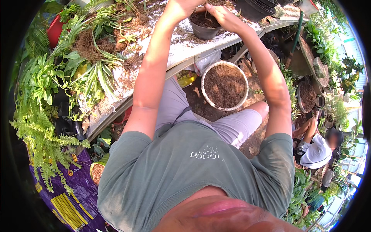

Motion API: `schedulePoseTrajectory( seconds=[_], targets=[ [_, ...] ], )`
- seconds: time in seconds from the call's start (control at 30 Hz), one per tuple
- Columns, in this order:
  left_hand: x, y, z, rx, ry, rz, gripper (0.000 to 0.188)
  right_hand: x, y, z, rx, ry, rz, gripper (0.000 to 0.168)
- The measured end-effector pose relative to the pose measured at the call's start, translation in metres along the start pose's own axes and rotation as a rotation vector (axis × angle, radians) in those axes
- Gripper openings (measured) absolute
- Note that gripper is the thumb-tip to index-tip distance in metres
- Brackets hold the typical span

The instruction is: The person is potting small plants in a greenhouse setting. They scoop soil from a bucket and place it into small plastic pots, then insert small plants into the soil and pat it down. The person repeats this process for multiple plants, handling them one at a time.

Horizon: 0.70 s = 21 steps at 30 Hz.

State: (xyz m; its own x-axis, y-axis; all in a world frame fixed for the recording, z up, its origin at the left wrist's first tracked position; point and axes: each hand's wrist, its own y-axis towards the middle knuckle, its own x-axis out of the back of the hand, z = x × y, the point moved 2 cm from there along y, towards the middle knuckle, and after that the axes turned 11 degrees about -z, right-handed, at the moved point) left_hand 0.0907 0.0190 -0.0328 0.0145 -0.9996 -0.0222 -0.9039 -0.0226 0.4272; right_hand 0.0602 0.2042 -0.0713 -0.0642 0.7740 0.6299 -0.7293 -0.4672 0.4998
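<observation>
A dark grey plastic plant pot (pixel 205 32) filled with brown potting mix (pixel 200 21) stands on the bench near its front edge. A thin brown stem (pixel 205 14) rises from the mix. My left hand (pixel 184 6) is at the pot's far left rim, its fingers partly cut off by the top of the picture. Curving round the right side of the pot is my right hand (pixel 224 18), its thumb tip at the stem. Whether either hand grips the stem cannot be seen. Uprooted leafy plants (pixel 100 52) with bare roots lie left of my left arm.
Black plastic pots (pixel 256 9) stand at the bench's right. Below the bench edge (pixel 185 64), a round white-rimmed tub (pixel 224 85) holds potting mix beside my knee. Ferns (pixel 43 116) hang at left above a purple sack (pixel 72 191). A seated person (pixel 317 150) is at right.
</observation>
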Motion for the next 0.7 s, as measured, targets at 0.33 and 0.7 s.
schedulePoseTrajectory(
  seconds=[0.33, 0.7],
  targets=[
    [-0.003, 0.0, -0.002, -0.185, 0.213, -0.064, 0.027, 0.021, -0.044, 0.01, 0.194, -0.148, -0.08, 0.043],
    [-0.006, 0.002, 0.0, -0.18, 0.201, -0.046, 0.027, 0.013, -0.062, 0.048, 0.318, -0.443, -0.07, 0.041]
  ],
)
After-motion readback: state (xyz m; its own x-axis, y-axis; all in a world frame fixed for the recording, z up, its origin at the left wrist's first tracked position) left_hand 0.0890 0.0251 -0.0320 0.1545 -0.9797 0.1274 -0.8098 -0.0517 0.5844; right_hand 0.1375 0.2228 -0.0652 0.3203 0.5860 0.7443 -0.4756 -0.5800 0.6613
